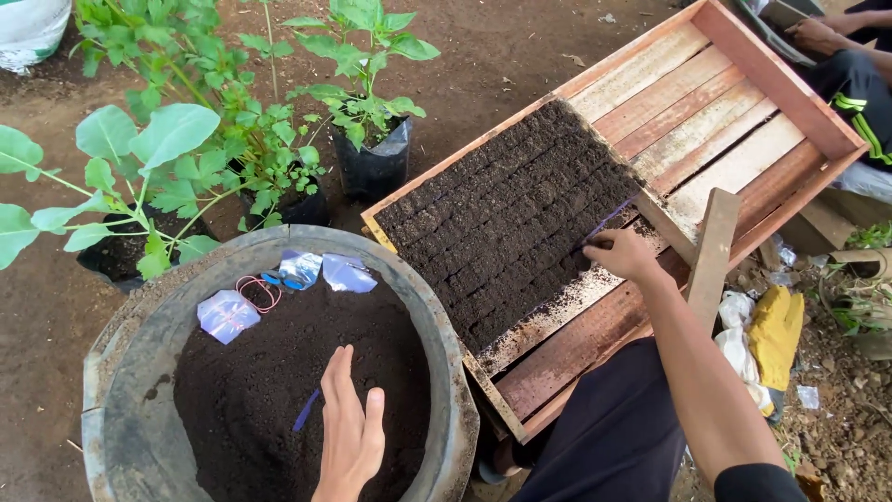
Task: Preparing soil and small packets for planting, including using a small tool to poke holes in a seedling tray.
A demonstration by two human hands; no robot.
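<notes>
Cut off at the bottom edge: left hand at the wrist, tub rim. Beyond the tray, another person's hand partly out of frame. Right fingertips hidden against soil.

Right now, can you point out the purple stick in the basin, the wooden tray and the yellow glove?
purple stick (306, 410), head view, middle of its length on the soil.
wooden tray (776, 79), head view, far side rail.
yellow glove (779, 335), head view, centre of the palm.

Dark soil blocks in rows in tray; thin, perhaps purple, stick upon them.
</notes>
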